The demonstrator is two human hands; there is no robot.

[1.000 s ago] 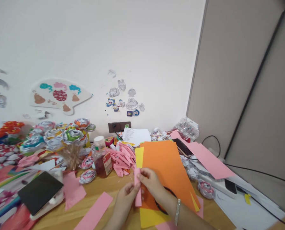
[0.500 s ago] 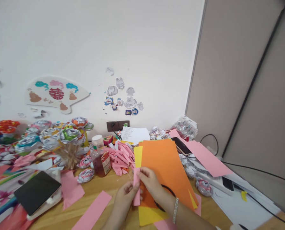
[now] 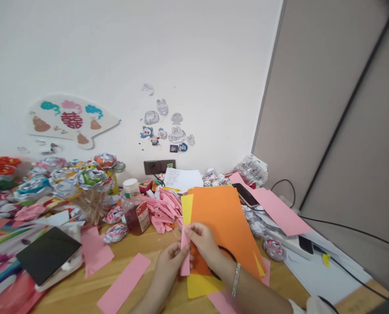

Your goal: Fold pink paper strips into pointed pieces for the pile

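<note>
Both my hands pinch a narrow pink paper strip held upright over the wooden table. My left hand grips its lower part from the left. My right hand, with a silver bracelet at the wrist, grips its upper edge. Behind the strip lies a large orange sheet on top of yellow paper. A heap of folded pink strips sits just beyond my hands.
A bottle of red liquid stands left of the heap. Paper flowers on sticks fill the left. A dark tablet, a loose pink strip, a phone and cables lie around.
The view has drifted slightly, so everything sits a little lower-left. My hands hold the pink strip the same way, with small finger shifts along it.
</note>
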